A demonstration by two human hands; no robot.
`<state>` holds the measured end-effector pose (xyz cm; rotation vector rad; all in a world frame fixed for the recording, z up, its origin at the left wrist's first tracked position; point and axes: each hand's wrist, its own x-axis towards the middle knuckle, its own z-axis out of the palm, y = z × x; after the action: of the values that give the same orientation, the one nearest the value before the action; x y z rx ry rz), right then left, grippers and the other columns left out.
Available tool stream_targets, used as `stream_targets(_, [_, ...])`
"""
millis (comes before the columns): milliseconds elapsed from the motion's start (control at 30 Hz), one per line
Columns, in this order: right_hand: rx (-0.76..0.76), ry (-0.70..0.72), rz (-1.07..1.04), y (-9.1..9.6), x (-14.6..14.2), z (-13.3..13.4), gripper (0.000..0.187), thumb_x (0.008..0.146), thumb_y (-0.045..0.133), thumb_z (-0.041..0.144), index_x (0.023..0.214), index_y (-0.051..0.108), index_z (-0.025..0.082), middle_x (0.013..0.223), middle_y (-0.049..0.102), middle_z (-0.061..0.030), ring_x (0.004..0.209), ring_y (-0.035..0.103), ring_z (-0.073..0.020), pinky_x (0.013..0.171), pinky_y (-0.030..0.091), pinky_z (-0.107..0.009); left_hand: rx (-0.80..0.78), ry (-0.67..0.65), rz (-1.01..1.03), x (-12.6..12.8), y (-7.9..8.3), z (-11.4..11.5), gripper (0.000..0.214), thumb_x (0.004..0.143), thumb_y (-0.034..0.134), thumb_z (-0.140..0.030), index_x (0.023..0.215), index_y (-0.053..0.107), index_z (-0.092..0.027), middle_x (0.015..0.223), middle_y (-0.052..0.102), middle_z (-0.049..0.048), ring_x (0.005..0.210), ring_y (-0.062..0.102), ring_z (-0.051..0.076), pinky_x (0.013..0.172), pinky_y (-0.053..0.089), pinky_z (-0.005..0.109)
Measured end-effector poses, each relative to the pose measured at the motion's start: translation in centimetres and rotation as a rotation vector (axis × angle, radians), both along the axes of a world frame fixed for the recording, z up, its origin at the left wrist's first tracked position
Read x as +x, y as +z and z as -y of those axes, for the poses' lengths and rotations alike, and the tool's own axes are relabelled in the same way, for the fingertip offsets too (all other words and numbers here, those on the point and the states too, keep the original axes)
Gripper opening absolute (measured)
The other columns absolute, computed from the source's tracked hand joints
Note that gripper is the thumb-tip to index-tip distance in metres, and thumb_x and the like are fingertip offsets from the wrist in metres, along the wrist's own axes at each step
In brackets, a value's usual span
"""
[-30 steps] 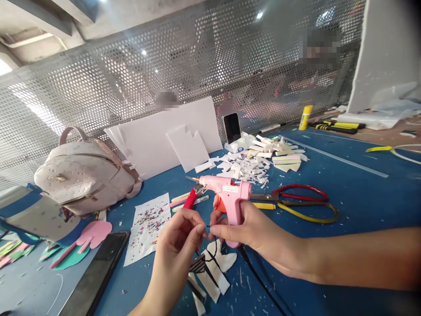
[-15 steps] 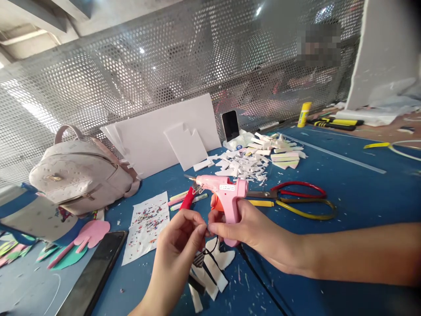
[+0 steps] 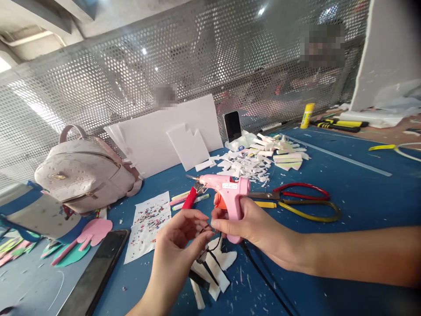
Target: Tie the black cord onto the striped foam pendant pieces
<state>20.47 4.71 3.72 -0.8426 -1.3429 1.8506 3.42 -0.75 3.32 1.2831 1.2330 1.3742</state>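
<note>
My right hand [image 3: 250,230] grips the handle of a pink glue gun [image 3: 226,193], nozzle pointing left, its black cord [image 3: 263,276] trailing toward me. Thumb and forefinger of that hand also meet my left hand [image 3: 179,245] at a thin black strand [image 3: 204,229], which my left fingers pinch. Below both hands lie white cut-out pieces with black stripes [image 3: 213,267] on the blue table [image 3: 345,188].
Red and yellow scissors [image 3: 302,202] lie right of the gun. White foam scraps [image 3: 256,160] and foam sheets [image 3: 164,136] sit behind, a pink backpack [image 3: 82,171] at left, a dark phone [image 3: 95,272] at front left, a speckled paper [image 3: 148,224] beside it.
My left fingers have shifted a little around the black strand, and the view has drifted slightly; the glue gun stays in my right hand.
</note>
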Motion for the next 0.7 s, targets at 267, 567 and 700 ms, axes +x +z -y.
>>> stream_targets(267, [0.011, 0.009, 0.010, 0.09, 0.00, 0.11, 0.015, 0.076, 0.072, 0.021, 0.083, 0.061, 0.015, 0.080, 0.058, 0.0003, 0.064, 0.049, -0.0067, 0.052, 0.043, -0.014, -0.027, 0.094, -0.094, 0.42, 0.92, 0.36, 0.003, 0.078, 0.074, -0.019, 0.080, 0.076, -0.019, 0.070, 0.073, 0.0008, 0.061, 0.064, 0.010, 0.054, 0.052, 0.015])
stream_targets(567, [0.026, 0.029, 0.004, -0.01, 0.05, -0.08, 0.017, 0.078, 0.074, 0.022, 0.086, 0.060, 0.015, 0.082, 0.058, 0.0001, 0.067, 0.052, -0.0073, 0.053, 0.045, -0.014, -0.048, 0.070, -0.072, 0.35, 0.95, 0.20, 0.008, 0.079, 0.074, -0.024, 0.077, 0.073, -0.016, 0.064, 0.068, 0.0006, 0.055, 0.060, 0.010, 0.051, 0.051, 0.016])
stream_targets(700, [0.028, 0.029, 0.002, 0.13, 0.03, -0.01, 0.017, 0.077, 0.074, 0.021, 0.084, 0.060, 0.015, 0.083, 0.058, -0.0002, 0.067, 0.052, -0.0071, 0.052, 0.045, -0.013, -0.056, 0.053, -0.059, 0.28, 0.87, 0.17, 0.008, 0.080, 0.073, -0.023, 0.078, 0.072, -0.016, 0.063, 0.068, 0.0006, 0.053, 0.058, 0.009, 0.050, 0.049, 0.017])
